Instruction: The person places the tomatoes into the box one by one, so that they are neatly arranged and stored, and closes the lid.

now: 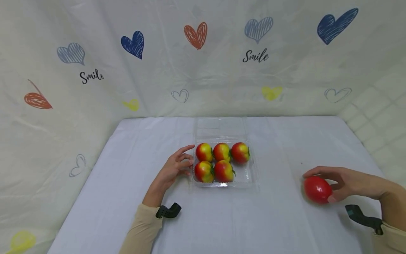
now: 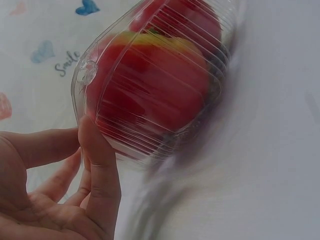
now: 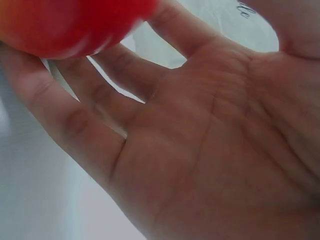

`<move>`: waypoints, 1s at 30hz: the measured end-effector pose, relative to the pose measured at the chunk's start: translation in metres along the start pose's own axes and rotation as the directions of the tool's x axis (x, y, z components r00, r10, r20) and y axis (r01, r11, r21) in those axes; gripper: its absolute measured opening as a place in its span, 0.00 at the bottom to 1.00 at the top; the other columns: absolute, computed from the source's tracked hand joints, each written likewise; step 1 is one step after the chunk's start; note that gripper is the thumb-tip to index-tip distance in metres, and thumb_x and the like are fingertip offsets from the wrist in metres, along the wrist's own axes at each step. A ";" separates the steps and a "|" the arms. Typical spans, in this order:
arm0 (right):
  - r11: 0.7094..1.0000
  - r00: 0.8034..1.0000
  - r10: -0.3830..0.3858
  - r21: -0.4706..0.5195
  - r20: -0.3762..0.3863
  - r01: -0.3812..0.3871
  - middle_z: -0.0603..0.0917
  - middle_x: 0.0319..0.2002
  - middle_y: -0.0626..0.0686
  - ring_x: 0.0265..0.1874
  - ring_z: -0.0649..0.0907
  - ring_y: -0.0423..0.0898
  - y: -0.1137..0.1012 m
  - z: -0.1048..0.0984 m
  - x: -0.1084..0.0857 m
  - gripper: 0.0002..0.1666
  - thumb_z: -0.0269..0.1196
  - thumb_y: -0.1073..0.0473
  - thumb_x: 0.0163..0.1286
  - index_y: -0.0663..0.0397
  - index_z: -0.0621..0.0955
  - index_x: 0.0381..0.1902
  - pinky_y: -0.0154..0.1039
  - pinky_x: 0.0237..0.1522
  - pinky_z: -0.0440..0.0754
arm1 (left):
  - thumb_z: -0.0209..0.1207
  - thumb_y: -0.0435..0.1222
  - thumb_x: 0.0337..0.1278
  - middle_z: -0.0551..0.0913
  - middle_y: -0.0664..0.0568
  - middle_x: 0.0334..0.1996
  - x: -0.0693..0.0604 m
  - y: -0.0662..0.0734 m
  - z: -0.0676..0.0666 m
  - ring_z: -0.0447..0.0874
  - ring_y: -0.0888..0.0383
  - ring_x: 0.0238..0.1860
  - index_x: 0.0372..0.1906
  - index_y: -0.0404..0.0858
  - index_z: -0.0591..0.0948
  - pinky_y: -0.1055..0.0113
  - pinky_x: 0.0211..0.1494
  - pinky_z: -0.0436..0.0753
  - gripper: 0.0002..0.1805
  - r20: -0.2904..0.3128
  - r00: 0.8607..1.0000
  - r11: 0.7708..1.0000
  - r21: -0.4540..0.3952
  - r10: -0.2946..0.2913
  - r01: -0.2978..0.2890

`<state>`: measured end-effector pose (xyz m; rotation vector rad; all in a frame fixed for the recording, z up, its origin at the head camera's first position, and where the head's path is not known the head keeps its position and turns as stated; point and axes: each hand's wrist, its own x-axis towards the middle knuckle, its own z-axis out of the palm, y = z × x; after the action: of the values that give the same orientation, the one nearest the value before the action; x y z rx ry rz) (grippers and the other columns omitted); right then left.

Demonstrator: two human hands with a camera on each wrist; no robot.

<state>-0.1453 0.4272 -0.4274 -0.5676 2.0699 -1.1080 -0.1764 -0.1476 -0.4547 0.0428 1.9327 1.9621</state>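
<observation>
Glossy red-and-yellow round fruits (image 1: 223, 171) with green leafy ends, their exact kind unclear, sit in two rows in a clear plastic box (image 1: 244, 176). The front right part of the box holds no fruit. My left hand (image 1: 172, 168) is at the box's left side; in the left wrist view its thumb and a finger pinch the box's rim (image 2: 76, 102). Far to the right, my right hand (image 1: 349, 183) grips a red fruit (image 1: 317, 189) between thumb and fingers, at or just above the table. The right wrist view shows this red fruit (image 3: 75, 25) at the fingertips.
The box's clear lid (image 1: 220, 127) stands open at the back. A white cloth (image 1: 272, 218) covers the table. Behind it hangs a pale curtain (image 1: 222, 74) printed with hearts and words. Each wrist carries a dark camera mount (image 1: 168, 211).
</observation>
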 end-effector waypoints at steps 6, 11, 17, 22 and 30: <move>1.000 0.999 0.006 0.012 -0.038 -0.006 0.75 0.64 0.30 0.59 0.76 0.29 0.001 -0.003 0.000 0.45 0.70 0.59 0.61 0.51 0.65 0.74 0.39 0.50 0.89 | 0.61 0.35 0.71 0.79 0.55 0.41 0.001 -0.001 0.000 0.79 0.58 0.39 0.77 0.50 0.69 0.71 0.35 0.87 0.32 0.003 1.000 1.000 -0.006 -0.003 0.003; 0.999 0.998 0.022 0.042 -0.062 -0.019 0.73 0.64 0.28 0.58 0.78 0.29 -0.004 -0.003 0.003 0.46 0.69 0.62 0.64 0.52 0.62 0.76 0.42 0.49 0.90 | 0.61 0.35 0.71 0.79 0.54 0.41 0.001 -0.001 0.000 0.78 0.58 0.39 0.78 0.49 0.68 0.72 0.34 0.87 0.33 0.000 1.000 1.000 -0.003 0.002 -0.002; 0.998 0.984 0.063 0.019 -0.164 -0.060 0.73 0.62 0.29 0.56 0.77 0.29 -0.010 0.000 0.006 0.44 0.69 0.59 0.65 0.47 0.62 0.75 0.44 0.47 0.91 | 0.61 0.34 0.70 0.79 0.54 0.41 0.001 -0.001 -0.001 0.78 0.58 0.39 0.78 0.48 0.68 0.72 0.34 0.87 0.34 0.001 1.000 1.000 -0.003 0.001 -0.001; 0.998 0.968 0.060 -0.020 -0.244 -0.067 0.72 0.61 0.27 0.55 0.74 0.25 -0.009 0.002 0.010 0.46 0.72 0.59 0.62 0.43 0.62 0.74 0.42 0.44 0.91 | 0.61 0.34 0.70 0.79 0.54 0.41 0.001 -0.002 -0.001 0.78 0.58 0.39 0.77 0.49 0.69 0.71 0.34 0.87 0.33 -0.001 1.000 1.000 -0.003 -0.001 0.001; 1.000 0.956 -0.026 -0.008 -0.291 0.025 0.73 0.63 0.35 0.57 0.78 0.31 -0.025 0.011 0.016 0.44 0.70 0.62 0.63 0.50 0.63 0.74 0.43 0.44 0.91 | 0.61 0.34 0.71 0.79 0.54 0.41 0.001 -0.002 -0.001 0.78 0.58 0.39 0.78 0.49 0.68 0.71 0.35 0.87 0.33 0.001 1.000 1.000 0.001 0.004 -0.004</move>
<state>-0.1465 0.3978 -0.4167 -0.4555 2.3220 -1.2651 -0.1767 -0.1484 -0.4572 0.0477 1.9343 1.9634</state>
